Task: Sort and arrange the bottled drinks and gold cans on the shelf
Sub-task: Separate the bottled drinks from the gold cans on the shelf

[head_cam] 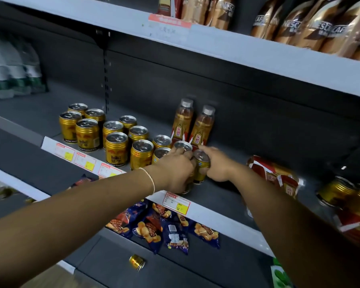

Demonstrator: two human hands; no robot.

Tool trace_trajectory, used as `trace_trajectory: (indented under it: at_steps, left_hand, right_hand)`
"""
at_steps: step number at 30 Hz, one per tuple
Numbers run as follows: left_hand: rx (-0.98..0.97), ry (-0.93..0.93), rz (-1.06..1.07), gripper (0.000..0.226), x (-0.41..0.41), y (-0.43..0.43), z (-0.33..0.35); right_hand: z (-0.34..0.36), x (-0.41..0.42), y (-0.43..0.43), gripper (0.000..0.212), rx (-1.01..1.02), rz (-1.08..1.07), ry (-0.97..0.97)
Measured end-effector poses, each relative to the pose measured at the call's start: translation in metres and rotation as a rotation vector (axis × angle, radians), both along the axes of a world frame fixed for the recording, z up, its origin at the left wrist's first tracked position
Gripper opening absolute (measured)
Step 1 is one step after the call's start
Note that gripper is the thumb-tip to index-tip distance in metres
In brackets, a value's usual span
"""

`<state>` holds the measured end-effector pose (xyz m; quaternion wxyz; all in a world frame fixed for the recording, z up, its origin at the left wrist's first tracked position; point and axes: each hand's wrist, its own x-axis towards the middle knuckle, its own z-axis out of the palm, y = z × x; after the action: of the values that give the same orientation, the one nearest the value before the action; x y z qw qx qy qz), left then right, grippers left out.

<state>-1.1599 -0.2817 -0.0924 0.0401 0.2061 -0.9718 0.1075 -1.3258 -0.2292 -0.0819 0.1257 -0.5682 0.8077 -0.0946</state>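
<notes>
Past my forearms (71, 221), my right hand (217, 166) grips a gold can (202, 164) at frame centre, my left hand (173, 169) curls round a second can (187, 188) at the shelf edge (206, 210), where one nudge could drop it or topple the bottles (183, 121) behind.

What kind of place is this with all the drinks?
Most likely a shop, perhaps a small supermarket. The shelf has price tags along its front edge, many identical gold cans stand on it in rows, and snack packets lie underneath.
</notes>
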Motion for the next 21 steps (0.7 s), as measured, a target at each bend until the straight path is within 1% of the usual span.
trace_trajectory:
  at_steps: [3,5,7,10,11,13,17,21]
  left_hand:
    - [0.076,0.051,0.045,0.06,0.0,0.003,0.001]
    - [0.093,0.047,0.07,0.06,0.001,0.005,0.001]
    - [0.06,0.028,0.092,0.059,-0.002,0.011,0.003]
    - [-0.032,0.033,0.109,0.06,-0.017,0.027,0.014]
    - [-0.041,0.054,0.113,0.06,-0.025,0.034,0.021]
    - [0.009,0.124,0.11,0.056,-0.044,0.05,0.037]
    - [0.103,0.242,0.019,0.053,-0.095,0.096,0.069]
    - [0.159,0.262,-0.105,0.056,-0.153,0.162,0.077]
  right_hand:
    - [-0.008,-0.006,0.009,0.085,-0.134,-0.065,-0.053]
    - [-0.011,-0.009,0.02,0.075,-0.218,-0.093,-0.072]
    - [-0.007,-0.014,0.037,0.07,-0.287,-0.119,-0.054]
    - [0.012,-0.028,0.07,0.072,-0.379,-0.164,-0.041]
    - [0.02,-0.034,0.083,0.07,-0.409,-0.173,-0.028]
    - [0.035,-0.047,0.113,0.065,-0.455,-0.185,0.003]
    - [0.054,-0.075,0.185,0.067,-0.447,-0.237,0.047]
    - [0.057,-0.102,0.272,0.079,-0.352,-0.325,0.073]
